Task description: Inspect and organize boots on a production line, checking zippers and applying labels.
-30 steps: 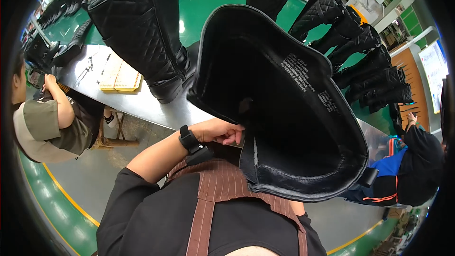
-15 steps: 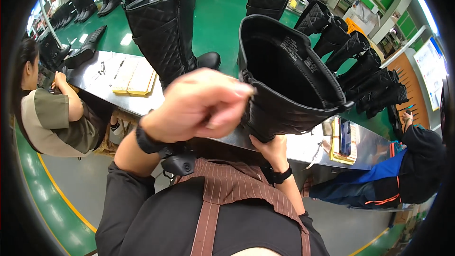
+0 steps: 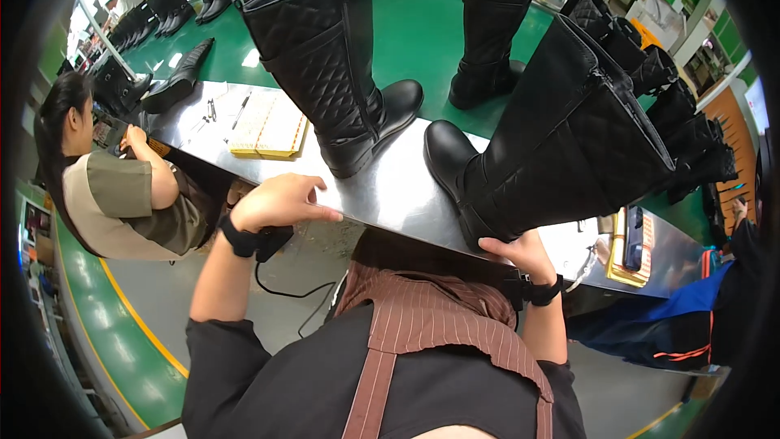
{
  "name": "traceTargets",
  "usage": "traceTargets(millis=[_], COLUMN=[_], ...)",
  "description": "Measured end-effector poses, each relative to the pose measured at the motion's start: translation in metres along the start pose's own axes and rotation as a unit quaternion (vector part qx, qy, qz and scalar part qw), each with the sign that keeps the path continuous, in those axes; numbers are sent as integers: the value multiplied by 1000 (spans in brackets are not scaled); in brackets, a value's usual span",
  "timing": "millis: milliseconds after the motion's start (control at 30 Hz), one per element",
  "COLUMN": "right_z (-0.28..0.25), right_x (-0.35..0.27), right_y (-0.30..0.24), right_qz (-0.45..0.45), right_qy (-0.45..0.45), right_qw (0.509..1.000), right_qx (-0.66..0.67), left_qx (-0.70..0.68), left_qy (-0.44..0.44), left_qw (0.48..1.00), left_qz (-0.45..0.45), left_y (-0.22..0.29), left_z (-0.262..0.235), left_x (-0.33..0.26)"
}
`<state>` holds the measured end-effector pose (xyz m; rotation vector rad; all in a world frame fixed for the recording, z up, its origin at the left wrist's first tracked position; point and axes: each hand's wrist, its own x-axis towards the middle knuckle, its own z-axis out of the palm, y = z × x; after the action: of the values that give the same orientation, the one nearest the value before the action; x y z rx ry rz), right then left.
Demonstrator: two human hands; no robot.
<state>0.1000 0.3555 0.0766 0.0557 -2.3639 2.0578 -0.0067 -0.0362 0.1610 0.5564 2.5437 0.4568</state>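
Note:
A tall black boot (image 3: 544,142) with a quilted shaft tilts to the right over the metal bench top (image 3: 386,203). My right hand (image 3: 524,254) grips it at the heel, thumb on the side and the other fingers mostly hidden. At the bench's front edge my left hand (image 3: 284,199) rests open, thumb and fingers apart, holding nothing. Just beyond that hand stands a second tall black boot (image 3: 317,57), upright, its toe pointing right toward the tilted boot's toe.
Yellow-edged paper stacks (image 3: 272,122) lie left and right, the right one under a dark phone (image 3: 638,240). Several more black boots (image 3: 496,24) stand across the green surface (image 3: 406,0). One person (image 3: 122,171) sits at left; another (image 3: 674,309) is at right.
The boot in my right hand has swung from mouth facing me to leaning right with its side showing. My left hand has dropped from beside it to the bench edge and opened.

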Motion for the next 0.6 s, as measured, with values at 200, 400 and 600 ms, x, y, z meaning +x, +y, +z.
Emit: traceTargets(millis=[200,400,600], right_z=[17,57,82], right_x=[11,15,34], right_y=[7,2,-30], right_qz=[48,32,46], right_qy=[11,107,63], right_qw=[997,989,992], right_qx=[-57,96,-94], left_qx=[-323,-526,-521], left_qy=[280,191,245], left_qw=[904,824,811], left_qz=[4,94,103], left_y=[-55,-23,34], left_z=[49,57,107], left_x=[92,97,79])
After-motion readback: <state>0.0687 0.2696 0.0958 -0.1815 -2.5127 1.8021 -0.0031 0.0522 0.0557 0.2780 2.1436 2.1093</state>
